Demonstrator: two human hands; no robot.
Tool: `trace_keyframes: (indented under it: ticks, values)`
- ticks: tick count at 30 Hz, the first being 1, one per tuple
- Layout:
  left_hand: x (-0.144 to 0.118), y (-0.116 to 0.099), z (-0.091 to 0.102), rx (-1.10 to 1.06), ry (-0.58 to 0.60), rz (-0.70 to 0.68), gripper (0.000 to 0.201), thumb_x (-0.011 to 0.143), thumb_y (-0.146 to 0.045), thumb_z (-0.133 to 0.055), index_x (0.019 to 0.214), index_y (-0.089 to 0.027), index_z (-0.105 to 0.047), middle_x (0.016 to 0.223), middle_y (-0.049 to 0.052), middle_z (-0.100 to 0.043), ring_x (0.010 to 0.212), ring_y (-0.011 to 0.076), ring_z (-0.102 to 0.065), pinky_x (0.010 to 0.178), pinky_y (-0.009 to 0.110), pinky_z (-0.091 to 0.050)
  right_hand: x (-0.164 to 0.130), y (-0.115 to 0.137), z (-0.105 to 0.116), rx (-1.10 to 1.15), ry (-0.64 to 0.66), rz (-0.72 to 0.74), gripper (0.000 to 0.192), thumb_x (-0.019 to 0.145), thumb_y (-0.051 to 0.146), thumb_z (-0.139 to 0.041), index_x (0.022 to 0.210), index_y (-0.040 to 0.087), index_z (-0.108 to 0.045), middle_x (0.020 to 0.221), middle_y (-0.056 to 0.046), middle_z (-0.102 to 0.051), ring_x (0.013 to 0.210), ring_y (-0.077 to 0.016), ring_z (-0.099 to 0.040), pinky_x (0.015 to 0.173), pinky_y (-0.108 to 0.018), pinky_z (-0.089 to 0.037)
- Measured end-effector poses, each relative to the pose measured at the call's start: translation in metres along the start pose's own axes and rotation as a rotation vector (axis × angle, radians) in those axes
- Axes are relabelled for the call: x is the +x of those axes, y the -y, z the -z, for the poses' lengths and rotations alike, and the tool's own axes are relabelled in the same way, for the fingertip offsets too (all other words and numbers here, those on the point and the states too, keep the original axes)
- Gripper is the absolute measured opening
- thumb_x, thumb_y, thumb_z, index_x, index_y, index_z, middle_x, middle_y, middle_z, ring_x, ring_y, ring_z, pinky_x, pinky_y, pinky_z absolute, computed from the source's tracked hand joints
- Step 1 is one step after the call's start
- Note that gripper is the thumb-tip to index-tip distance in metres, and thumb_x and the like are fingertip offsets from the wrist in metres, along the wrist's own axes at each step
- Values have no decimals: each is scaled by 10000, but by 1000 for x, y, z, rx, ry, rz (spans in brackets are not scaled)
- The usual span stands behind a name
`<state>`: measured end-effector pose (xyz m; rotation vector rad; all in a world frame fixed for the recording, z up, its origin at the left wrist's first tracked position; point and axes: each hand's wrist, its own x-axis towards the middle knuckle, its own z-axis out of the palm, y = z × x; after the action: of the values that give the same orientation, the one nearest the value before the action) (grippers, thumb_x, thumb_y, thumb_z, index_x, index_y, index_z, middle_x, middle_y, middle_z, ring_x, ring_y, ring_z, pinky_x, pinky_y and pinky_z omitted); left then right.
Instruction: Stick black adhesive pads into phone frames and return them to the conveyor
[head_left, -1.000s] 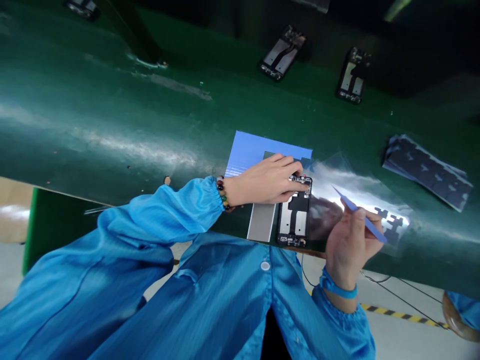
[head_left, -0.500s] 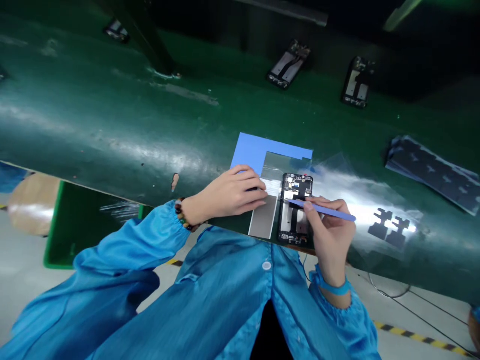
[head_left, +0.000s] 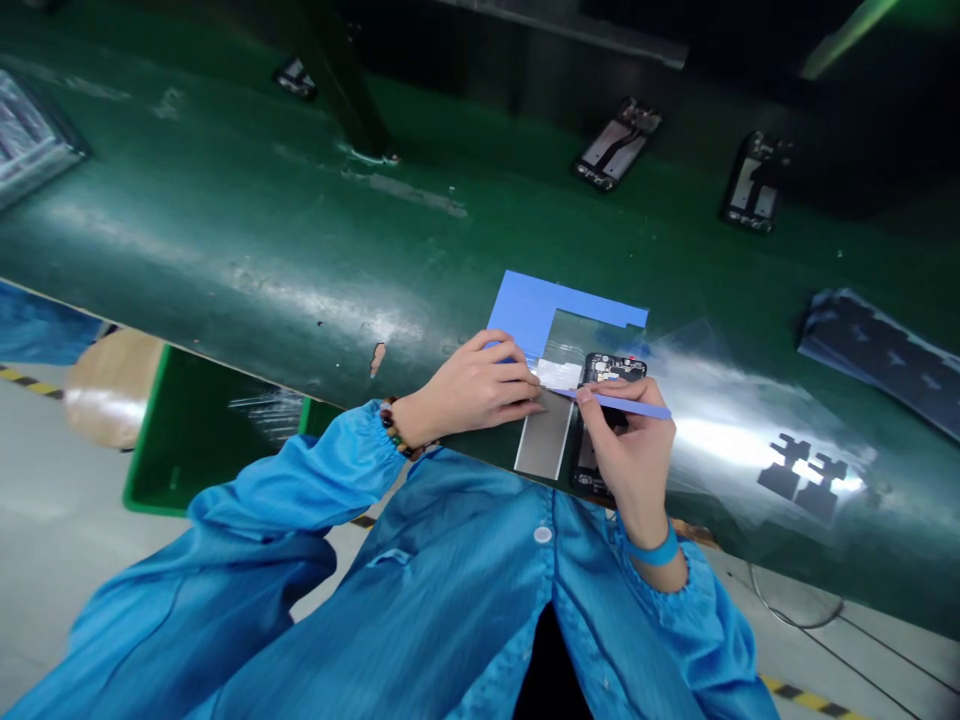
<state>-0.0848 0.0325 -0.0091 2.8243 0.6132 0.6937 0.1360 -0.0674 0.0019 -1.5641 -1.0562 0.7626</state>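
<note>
Pinching a blue spudger [head_left: 626, 405], the right hand [head_left: 626, 455] worked its tip over the phone frame [head_left: 611, 372], sticker apparently seated but unsmoothed, while the left hand [head_left: 480, 385] pressed the jig [head_left: 544, 440].

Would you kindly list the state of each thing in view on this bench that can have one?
Left hand: resting flat, fingertips on the blue jig.
Right hand: closed on the blue pry stick.
Blue pry stick: held low, tip at the phone's left edge.
Phone frame: back open, seated in the jig, partly hidden.
Two phone frames beyond: open, lying untouched.
Clear film sheet: lying flat, black cutouts on it.
</note>
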Motion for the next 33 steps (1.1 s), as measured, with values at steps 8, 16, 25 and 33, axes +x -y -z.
trace_keyframes:
  ticks: [8,16,25,33]
  values:
    - [1,2,1,3,-45,-16,137,1045,-383,-741,1020,-265,-805,1040,-37,-849,992,171,-712,1060,403,-445,5,4,24,120,-2,-39,308,867,370,-918,857,234,-642,954,-27,-782,966,-209,-774,915,-398,-624]
    - [12,-49,0,-178,1,-166,157,1056,-339,-695,982,-244,-796,1130,19,-828,1087,188,-737,1048,379,-549,-50,-14,83,126,-52,-92,350,845,314,-936,776,233,-602,819,-8,-721,956,-227,-774,1016,-472,-620]
    - [14,-74,-20,-234,33,-200,193,1066,-365,-686,964,-228,-776,1112,16,-828,1129,176,-756,1013,373,-559,-71,-27,89,39,9,-65,354,860,355,-925,760,233,-609,802,-6,-691,954,-242,-758,1102,-542,-572]
    - [8,-76,-23,-266,32,-138,158,1042,-370,-716,964,-244,-771,1078,-13,-828,1179,202,-734,1140,454,-506,-74,-33,89,7,72,-77,301,899,320,-890,813,231,-616,970,-38,-745,1045,-238,-745,1080,-494,-558]
